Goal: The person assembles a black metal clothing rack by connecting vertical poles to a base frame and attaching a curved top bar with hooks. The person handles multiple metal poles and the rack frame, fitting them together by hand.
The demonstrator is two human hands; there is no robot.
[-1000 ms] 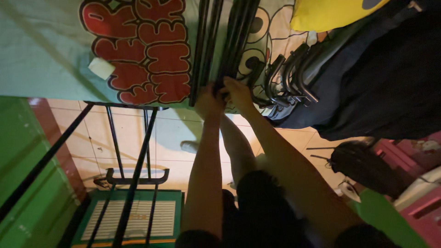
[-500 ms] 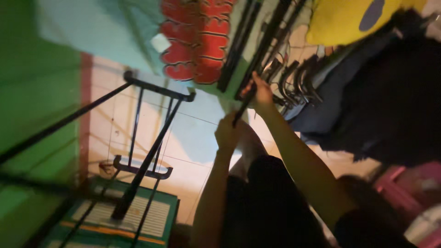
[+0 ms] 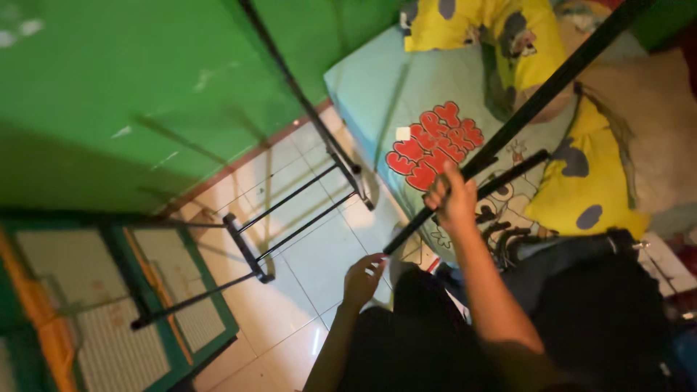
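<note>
Right hand (image 3: 451, 197) gripping black rods (image 3: 501, 156), tops cut off, left hand (image 3: 363, 279) open below

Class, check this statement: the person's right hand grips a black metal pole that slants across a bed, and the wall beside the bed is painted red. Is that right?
Not quite. The right hand does hold the black pole slanting across the bed, but the wall is green, not red. The head view shows this.

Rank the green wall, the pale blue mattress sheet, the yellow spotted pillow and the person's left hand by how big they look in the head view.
1. green wall
2. pale blue mattress sheet
3. yellow spotted pillow; partly hidden, so its place against the sheet is unsure
4. left hand, smallest, though near the camera
</note>
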